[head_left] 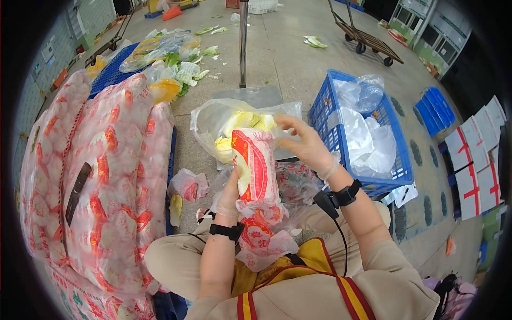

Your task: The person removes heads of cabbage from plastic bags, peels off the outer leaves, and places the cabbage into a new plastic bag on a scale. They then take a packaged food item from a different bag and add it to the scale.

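My left hand point(230, 195), in a thin clear glove, grips a napa cabbage wrapped in red-and-white printed plastic point(260, 166) and holds it upright over my lap. To the right of its upper end is my right hand point(308, 145), also gloved, its thumb and fingers apart with nothing visible between them. Just beyond, a clear plastic bag point(205, 121) lies spread with pale yellow cabbage point(246, 122) in it. Below the held cabbage, crumpled printed wrappers point(257, 234) rest on my lap. The left fingertips are hidden behind the cabbage.
Large sacks of wrapped cabbages point(109, 176) are stacked on the left. A blue crate point(368, 184) with clear plastic bags stands at the right. A metal pole point(243, 48) rises ahead. Cabbage leaves point(314, 41) litter the floor, and a wooden cart point(368, 40) stands far right.
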Demonstrator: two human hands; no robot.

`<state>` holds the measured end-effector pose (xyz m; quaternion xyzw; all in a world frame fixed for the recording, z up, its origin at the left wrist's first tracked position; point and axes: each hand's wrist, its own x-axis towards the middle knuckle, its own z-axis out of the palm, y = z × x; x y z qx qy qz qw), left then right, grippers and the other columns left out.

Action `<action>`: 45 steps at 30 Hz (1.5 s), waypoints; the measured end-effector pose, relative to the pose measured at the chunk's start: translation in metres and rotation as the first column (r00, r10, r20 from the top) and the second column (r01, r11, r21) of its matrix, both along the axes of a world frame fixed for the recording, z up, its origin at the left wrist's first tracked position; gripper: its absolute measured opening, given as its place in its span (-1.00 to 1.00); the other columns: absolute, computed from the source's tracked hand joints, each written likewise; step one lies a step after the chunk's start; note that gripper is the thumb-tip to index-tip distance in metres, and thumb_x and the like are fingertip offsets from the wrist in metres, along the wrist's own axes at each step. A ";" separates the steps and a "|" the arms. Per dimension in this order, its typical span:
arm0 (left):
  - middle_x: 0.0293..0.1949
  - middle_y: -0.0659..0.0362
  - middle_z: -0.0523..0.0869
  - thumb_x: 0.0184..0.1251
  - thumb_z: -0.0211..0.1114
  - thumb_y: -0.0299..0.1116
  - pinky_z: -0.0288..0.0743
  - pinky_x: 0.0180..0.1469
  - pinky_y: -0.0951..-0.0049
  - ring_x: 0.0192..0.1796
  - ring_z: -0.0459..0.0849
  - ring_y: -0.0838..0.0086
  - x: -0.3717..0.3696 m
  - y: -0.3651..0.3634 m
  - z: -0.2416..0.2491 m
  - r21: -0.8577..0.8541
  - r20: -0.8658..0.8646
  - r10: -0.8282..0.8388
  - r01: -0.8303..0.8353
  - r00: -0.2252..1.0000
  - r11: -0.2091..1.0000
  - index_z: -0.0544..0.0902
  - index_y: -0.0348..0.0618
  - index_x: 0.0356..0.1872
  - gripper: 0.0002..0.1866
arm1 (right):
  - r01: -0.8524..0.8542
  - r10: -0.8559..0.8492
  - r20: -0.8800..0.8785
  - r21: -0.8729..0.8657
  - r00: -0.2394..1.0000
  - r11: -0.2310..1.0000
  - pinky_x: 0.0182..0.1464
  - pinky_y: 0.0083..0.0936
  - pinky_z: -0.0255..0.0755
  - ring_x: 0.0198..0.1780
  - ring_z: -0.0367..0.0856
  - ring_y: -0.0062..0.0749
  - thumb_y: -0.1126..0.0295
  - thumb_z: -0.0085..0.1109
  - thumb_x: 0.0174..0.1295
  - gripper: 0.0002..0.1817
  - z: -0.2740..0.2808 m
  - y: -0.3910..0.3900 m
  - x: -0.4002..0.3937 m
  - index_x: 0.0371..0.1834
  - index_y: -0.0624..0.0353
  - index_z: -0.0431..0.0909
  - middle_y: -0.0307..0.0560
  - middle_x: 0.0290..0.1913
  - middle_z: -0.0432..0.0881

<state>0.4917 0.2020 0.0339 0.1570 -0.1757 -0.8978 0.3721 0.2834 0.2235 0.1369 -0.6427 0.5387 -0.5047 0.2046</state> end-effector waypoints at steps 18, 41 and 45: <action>0.11 0.05 0.55 0.06 0.35 0.18 0.54 0.12 0.37 0.06 0.62 0.36 -0.011 0.015 -0.015 -0.022 0.001 -0.136 0.136 0.991 0.990 0.31 -0.22 0.26 -0.13 | -0.395 0.195 0.406 0.496 0.893 0.773 -0.36 -0.67 0.26 -0.38 0.44 -0.68 0.45 0.17 0.08 -0.83 0.022 0.011 0.002 -0.33 0.35 0.59 -0.27 -0.36 0.61; 0.16 0.10 0.53 0.17 0.15 0.28 0.45 0.20 0.29 0.12 0.56 0.30 -0.009 0.042 0.000 -0.071 -0.261 -0.111 0.096 0.959 0.993 0.28 -0.16 0.30 -0.16 | -0.351 0.111 0.991 -0.130 -0.072 0.927 -0.09 -0.51 0.49 -0.24 0.59 -0.42 0.17 -0.02 0.33 -0.69 -0.008 0.016 0.014 -0.25 0.21 0.53 -0.14 -0.29 0.61; 0.18 0.10 0.51 0.19 0.10 0.31 0.43 0.22 0.27 0.14 0.55 0.30 -0.004 0.040 0.010 -0.009 -0.267 -0.128 0.130 0.955 0.991 0.27 -0.14 0.31 -0.16 | -0.166 -0.090 0.838 0.210 0.538 0.963 -0.05 -0.50 0.48 -0.14 0.62 -0.47 0.16 -0.03 0.35 -0.57 -0.008 0.012 0.003 0.04 0.34 0.48 -0.09 -0.10 0.63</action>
